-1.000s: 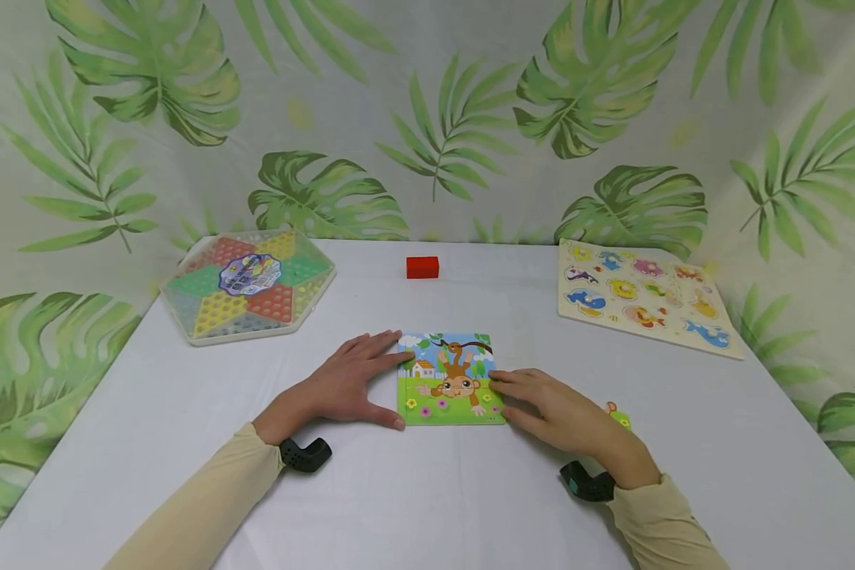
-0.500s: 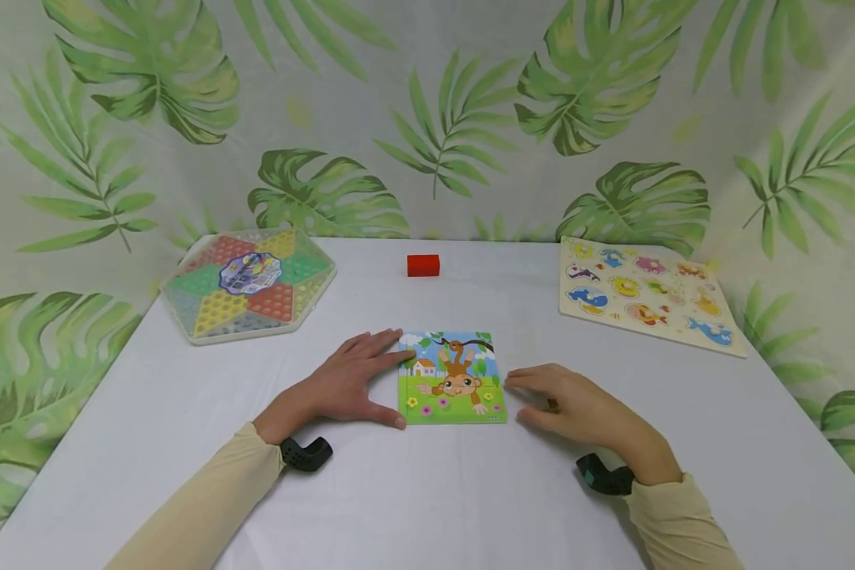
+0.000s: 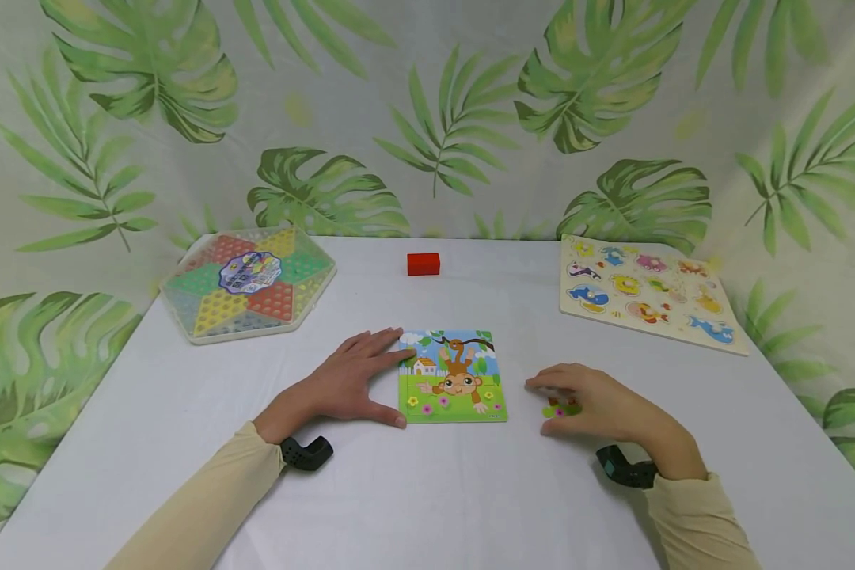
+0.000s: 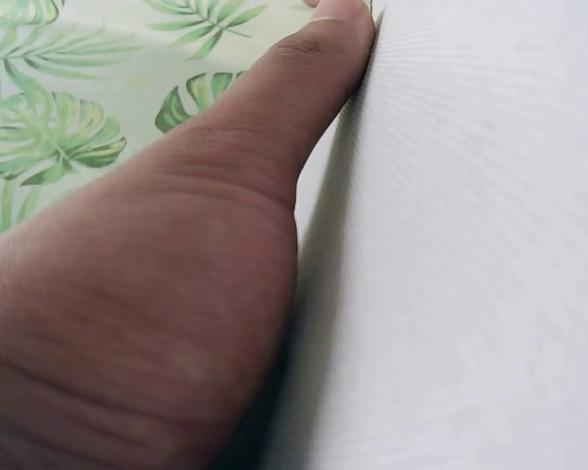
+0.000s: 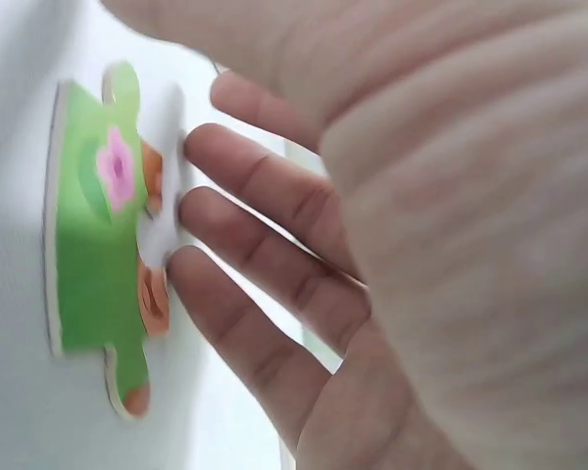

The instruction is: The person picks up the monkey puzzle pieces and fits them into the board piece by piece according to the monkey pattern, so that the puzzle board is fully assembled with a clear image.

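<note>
A square jigsaw puzzle (image 3: 456, 408) with a hanging monkey picture lies flat at the table's middle. My left hand (image 3: 345, 381) rests at its left edge, fingers spread, with fingertips and thumb touching that side; in the left wrist view the thumb (image 4: 304, 73) stretches along the white surface. To the right of the puzzle, my right hand (image 3: 598, 404) is over a loose puzzle piece (image 3: 559, 411), partly hidden by that hand in the head view. The right wrist view shows this green puzzle piece (image 5: 93, 245) with a pink flower, beside loosely bent fingers that do not grip it.
At the back left lies a hexagonal Chinese checkers board (image 3: 256, 285). A red block (image 3: 423, 264) stands at the back middle. A wooden sea-animal peg puzzle (image 3: 648, 293) lies at the back right. Behind the table hangs a leaf-print cloth (image 3: 456, 103).
My right hand has left the puzzle's right edge and moved right, over the loose puzzle piece. The left hand has stayed in place on the left edge.
</note>
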Action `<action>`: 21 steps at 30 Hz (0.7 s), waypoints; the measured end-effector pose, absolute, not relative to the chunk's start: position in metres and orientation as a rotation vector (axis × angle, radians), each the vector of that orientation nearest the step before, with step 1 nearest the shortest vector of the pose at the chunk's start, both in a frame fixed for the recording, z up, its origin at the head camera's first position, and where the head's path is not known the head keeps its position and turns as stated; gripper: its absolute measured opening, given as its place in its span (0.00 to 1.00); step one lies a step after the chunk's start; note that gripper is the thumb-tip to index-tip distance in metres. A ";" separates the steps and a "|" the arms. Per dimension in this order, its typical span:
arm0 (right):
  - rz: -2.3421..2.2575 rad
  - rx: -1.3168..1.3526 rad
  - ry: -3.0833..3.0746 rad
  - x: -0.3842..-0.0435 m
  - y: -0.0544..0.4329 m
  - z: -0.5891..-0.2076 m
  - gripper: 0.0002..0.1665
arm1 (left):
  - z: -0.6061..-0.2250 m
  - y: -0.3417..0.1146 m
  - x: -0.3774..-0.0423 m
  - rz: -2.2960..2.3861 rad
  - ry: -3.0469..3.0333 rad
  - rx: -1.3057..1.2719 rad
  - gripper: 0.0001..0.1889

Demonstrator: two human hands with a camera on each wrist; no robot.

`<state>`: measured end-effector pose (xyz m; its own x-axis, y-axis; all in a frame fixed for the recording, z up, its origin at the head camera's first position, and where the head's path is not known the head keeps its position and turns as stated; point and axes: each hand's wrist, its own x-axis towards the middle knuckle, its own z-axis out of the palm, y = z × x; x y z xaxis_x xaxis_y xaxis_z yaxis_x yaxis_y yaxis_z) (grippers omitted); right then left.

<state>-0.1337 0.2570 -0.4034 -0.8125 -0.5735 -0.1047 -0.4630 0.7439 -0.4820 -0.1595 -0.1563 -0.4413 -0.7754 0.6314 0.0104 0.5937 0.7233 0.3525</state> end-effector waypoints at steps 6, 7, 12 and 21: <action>-0.669 -0.754 2.672 -0.135 0.264 -0.400 0.34 | -0.440 -0.156 -0.158 0.515 2.815 1.006 0.55; -0.675 -0.747 2.665 -0.135 0.264 -0.399 0.34 | -0.440 -0.156 -0.158 0.518 2.817 1.009 0.55; -0.693 -0.728 2.653 -0.135 0.269 -0.398 0.32 | -0.439 -0.156 -0.158 0.529 2.813 1.008 0.55; -0.715 -0.698 2.639 -0.134 0.276 -0.396 0.29 | -0.440 -0.156 -0.159 0.523 2.814 1.021 0.56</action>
<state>-0.1337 0.2763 -0.3957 -0.8298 -0.5309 -0.1719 -0.3715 0.7554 -0.5398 -0.1587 -0.1561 -0.4396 -0.7694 0.6384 0.0203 0.6030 0.7155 0.3527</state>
